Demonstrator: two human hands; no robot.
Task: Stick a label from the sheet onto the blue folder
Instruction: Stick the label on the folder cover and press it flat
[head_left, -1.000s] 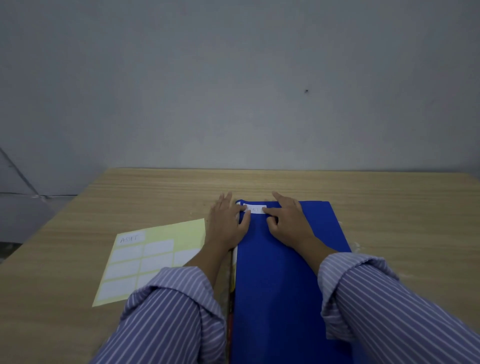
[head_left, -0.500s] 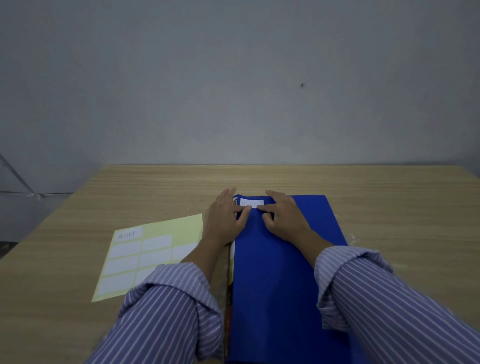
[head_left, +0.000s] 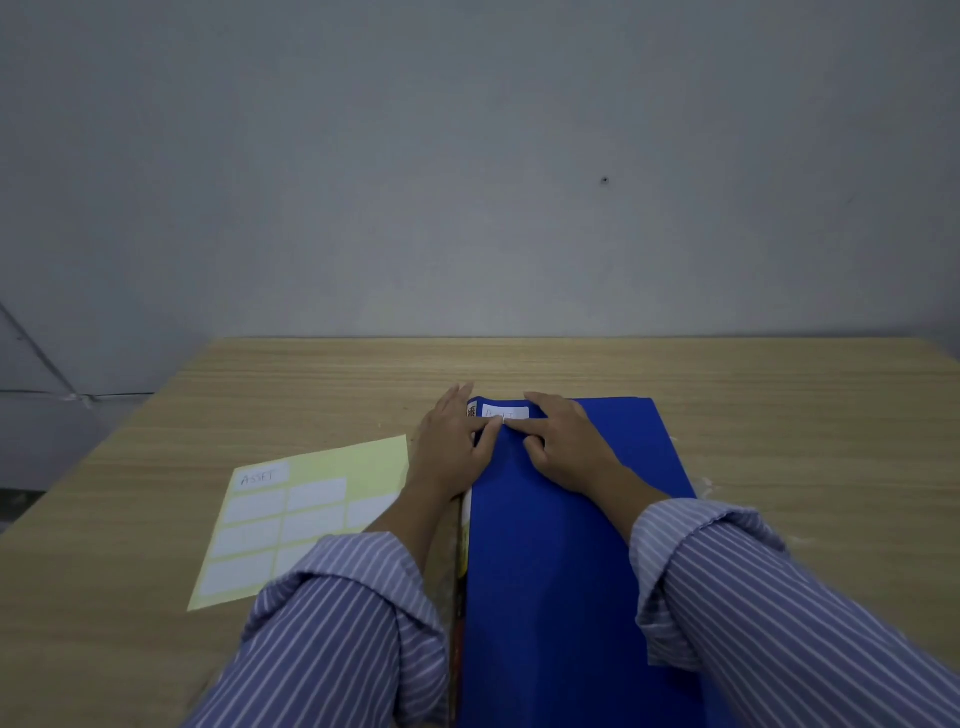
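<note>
1. Wooden table (head_left: 571, 369) set against a plain grey wall (head_left: 467, 156). Person seated at the near edge, both forearms in striped sleeves (head_left: 337, 623) reaching forward.
2. Blue folder (head_left: 550, 545) lies flat on the table, closed, long side running away from the person, in front of them and a little right of centre. Along its left edge a strip of coloured paper or spine shows; detail too small to read.
3. White label (head_left: 506, 413) sits on the folder's cover at the far left corner. Faint handwriting on it, not legible.
4. Left hand (head_left: 454, 441) rests palm down, straddling the folder's left edge: fingers spread flat, mostly on the table, thumb reaching onto the blue cover to the label's lower edge.
5. Right hand (head_left: 563, 441) rests on the folder just right of the label. Index finger stretched out along the label's lower edge, its tip meeting the left thumb. Remaining fingers curled under.
6. Neither hand grasps anything; both press flat, fingertips together at the label.
7. Label sheet (head_left: 317, 499), pale yellow backing, lies flat on the table to the left of the folder, slightly rotated, partly covered by the left sleeve. White labels remain in rows; the top left one reads "ASSET". The upper right part shows bare backing.
</note>
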